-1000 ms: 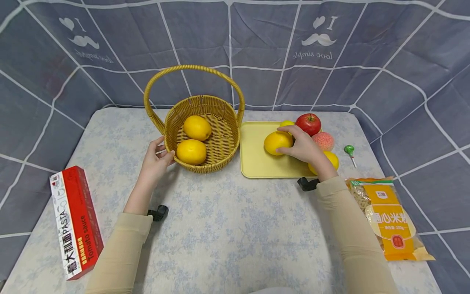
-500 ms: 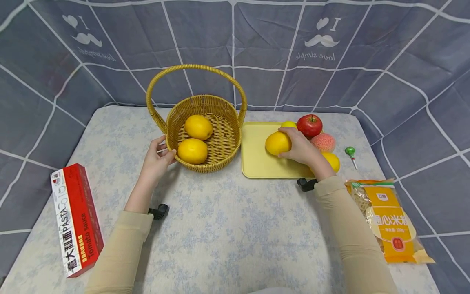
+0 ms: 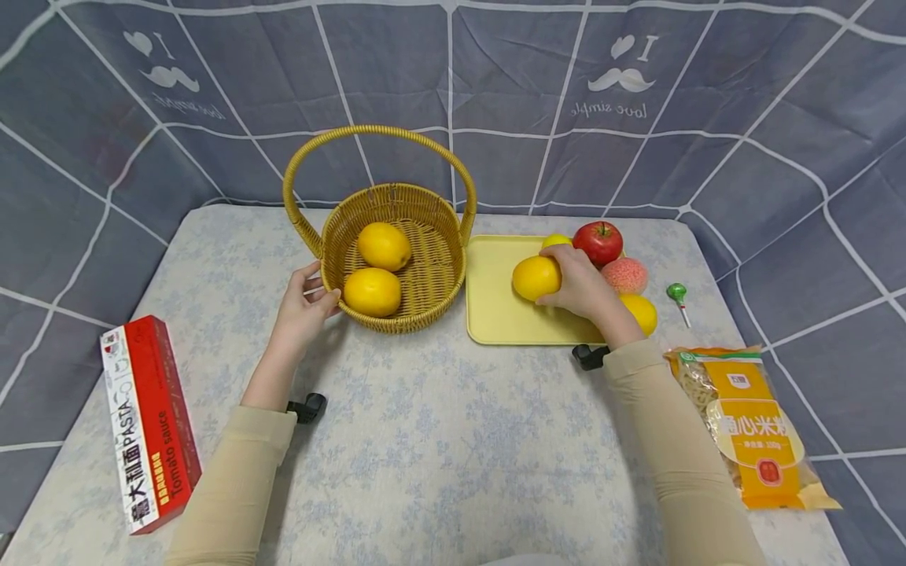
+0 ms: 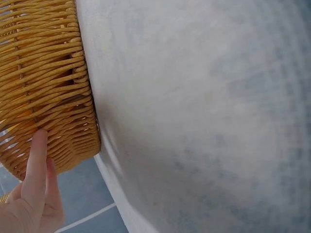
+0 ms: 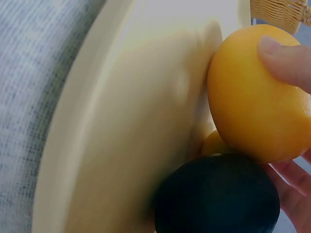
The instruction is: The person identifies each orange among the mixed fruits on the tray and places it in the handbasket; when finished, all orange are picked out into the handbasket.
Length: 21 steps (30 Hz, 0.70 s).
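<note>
In the head view my right hand (image 3: 583,287) grips a lemon (image 3: 535,277) over the pale yellow tray (image 3: 488,326). The right wrist view shows the thumb (image 5: 284,60) across the lemon (image 5: 257,97) and fingers behind it. My left hand (image 3: 300,310) touches the left side of the wicker basket (image 3: 432,303); in the left wrist view straight fingers (image 4: 36,160) lie against its weave. Two lemons, one nearer (image 3: 372,292) and one farther (image 3: 384,246), lie inside the basket. A dark rounded thing (image 5: 218,199), its kind unclear, sits below the held lemon.
Around the tray's right side are a red apple (image 3: 598,242), a pink peach-like fruit (image 3: 626,276) and yellow fruits (image 3: 639,313). A green lollipop (image 3: 677,295) and a pasta bag (image 3: 753,432) lie farther right. A red pasta box (image 3: 152,424) lies left; the basket's handle (image 3: 378,130) arches high.
The head view has shifted slightly. The right hand keeps its grip on the lemon, with scarcely any movement over the tray. The left hand stays against the basket.
</note>
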Each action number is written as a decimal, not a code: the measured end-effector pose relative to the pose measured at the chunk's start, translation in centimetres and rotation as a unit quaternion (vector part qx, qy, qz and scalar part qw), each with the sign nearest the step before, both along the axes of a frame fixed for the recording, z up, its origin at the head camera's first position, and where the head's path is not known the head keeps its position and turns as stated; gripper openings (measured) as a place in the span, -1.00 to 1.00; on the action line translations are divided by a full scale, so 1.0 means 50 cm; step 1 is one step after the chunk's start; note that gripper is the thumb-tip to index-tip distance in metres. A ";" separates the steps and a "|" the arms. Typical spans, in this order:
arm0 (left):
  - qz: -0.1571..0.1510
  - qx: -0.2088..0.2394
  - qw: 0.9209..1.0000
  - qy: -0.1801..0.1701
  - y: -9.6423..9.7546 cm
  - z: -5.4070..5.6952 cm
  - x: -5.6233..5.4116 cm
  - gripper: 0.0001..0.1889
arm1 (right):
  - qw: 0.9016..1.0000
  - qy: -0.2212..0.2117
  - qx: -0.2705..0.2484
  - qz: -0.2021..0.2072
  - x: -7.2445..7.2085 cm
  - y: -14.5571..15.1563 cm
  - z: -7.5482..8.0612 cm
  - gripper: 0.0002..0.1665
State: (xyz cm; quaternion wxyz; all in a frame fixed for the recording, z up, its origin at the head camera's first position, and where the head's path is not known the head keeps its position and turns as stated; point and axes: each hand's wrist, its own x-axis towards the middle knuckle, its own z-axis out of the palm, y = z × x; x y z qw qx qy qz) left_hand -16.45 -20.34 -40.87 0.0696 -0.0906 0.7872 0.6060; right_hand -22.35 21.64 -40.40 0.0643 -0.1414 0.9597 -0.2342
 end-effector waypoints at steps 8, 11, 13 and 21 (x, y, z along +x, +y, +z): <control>0.000 -0.002 1.000 -0.003 -0.003 -0.005 -0.004 -0.28 | 0.999 -0.005 -0.037 -0.024 0.011 -0.011 0.008 -0.01; -0.002 -0.006 1.000 -0.002 -0.003 -0.003 -0.004 -0.28 | 0.997 0.003 -0.071 -0.027 0.017 -0.021 0.018 0.01; -0.005 -0.006 1.000 -0.001 -0.003 -0.002 -0.003 -0.28 | 0.995 0.004 -0.096 -0.029 0.020 -0.032 0.025 0.02; -0.008 -0.006 1.000 0.000 -0.001 0.000 0.001 -0.28 | 0.981 0.004 -0.191 -0.013 0.030 -0.090 0.055 0.00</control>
